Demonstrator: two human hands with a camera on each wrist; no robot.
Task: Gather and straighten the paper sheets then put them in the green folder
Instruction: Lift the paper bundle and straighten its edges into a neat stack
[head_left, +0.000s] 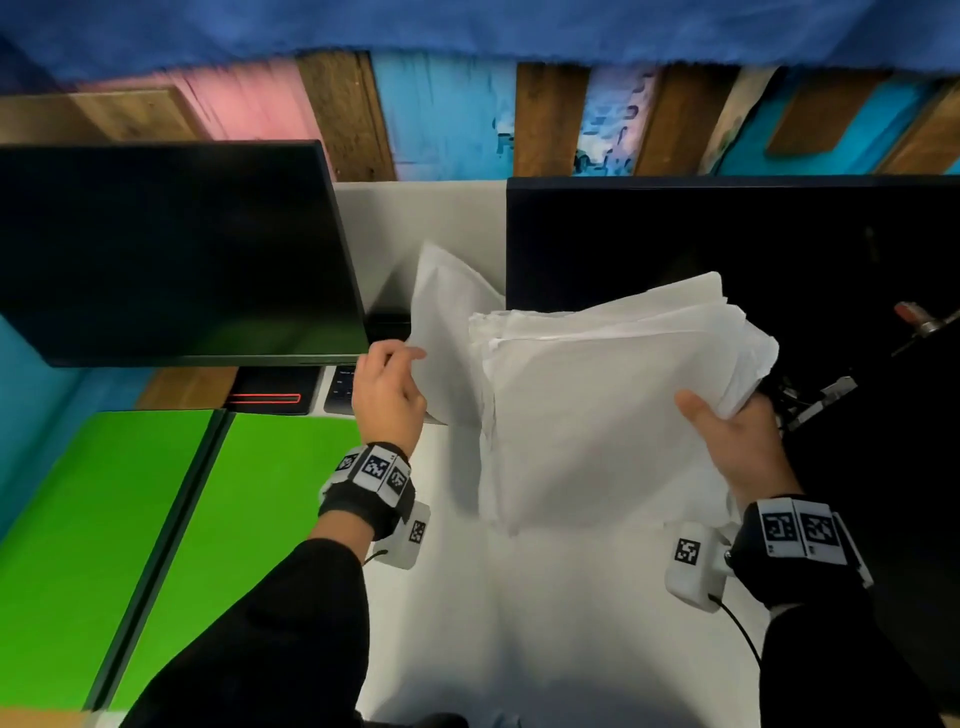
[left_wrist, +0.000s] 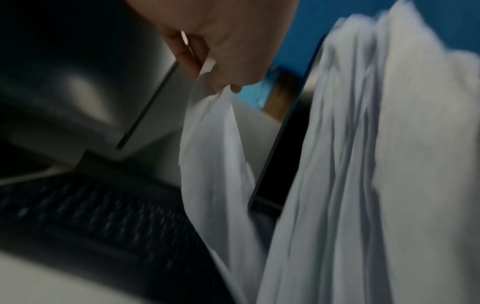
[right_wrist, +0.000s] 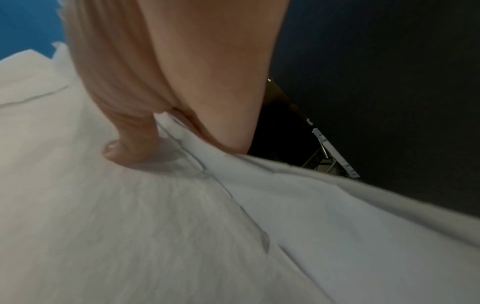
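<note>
White paper fills the middle of the head view: a thick, uneven stack of sheets (head_left: 597, 395) is held up above the white tabletop (head_left: 545, 623), gripped at its right edge by the right hand (head_left: 737, 441), thumb on top and fingers curled underneath. The stack's edges are staggered and its far right corner is crumpled. The left hand (head_left: 387, 395) pinches a single loose sheet (head_left: 447, 332) by its near edge, just left of the stack. The green folder (head_left: 171, 545) lies open at the tabletop's left edge, below a dark monitor (head_left: 171, 249).

From the left wrist, the fingers (left_wrist: 207, 61) nip the sheet's corner and the paper hangs limp and curved below them; the picture is blurred, so how many sheets are in that pinch is hard to say. A keyboard (left_wrist: 91, 222) sits beneath.

From the right wrist, the thumb (right_wrist: 124, 144) presses into the top sheet and dimples it.

This paper looks light, floppy and slick sheet on sheet, so a one-edge grip probably lets the pile sag and fan out. A hold on two opposite edges, with the bottom edge tapped on the tabletop, should square it; hard pinching would likely crease it.
</note>
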